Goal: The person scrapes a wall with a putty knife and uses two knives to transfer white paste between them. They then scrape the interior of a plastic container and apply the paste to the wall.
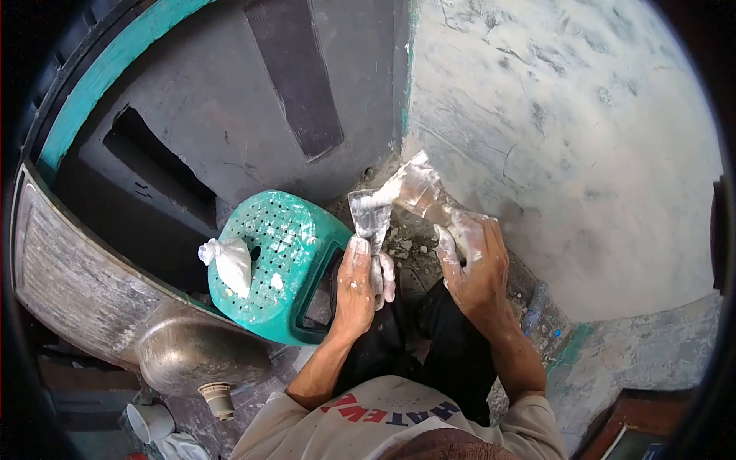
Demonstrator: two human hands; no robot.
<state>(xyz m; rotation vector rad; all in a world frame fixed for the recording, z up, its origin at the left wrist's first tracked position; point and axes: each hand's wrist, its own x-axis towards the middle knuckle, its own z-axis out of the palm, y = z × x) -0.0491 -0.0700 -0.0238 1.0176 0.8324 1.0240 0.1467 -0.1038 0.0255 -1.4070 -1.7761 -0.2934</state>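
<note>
My left hand [356,287] grips a putty knife [371,218] upright, its flat blade smeared with white paste. A second, wider putty knife [423,186] is in my right hand [479,261], pointing up and to the left. White putty [383,195] sits where the two blades meet, and the blades appear to touch or overlap there. Both hands have white paste on the fingers. The handles are mostly hidden inside my fists.
Left of my hands stands a green plastic stool [287,264], with a knotted white bag [233,264] on top. A metal sink [192,356] lies at lower left, near a white cup [150,422]. Patchy white wall [583,169] rises at right; rubble [405,247] covers the corner floor. A plastic bottle [536,307] lies by the wall.
</note>
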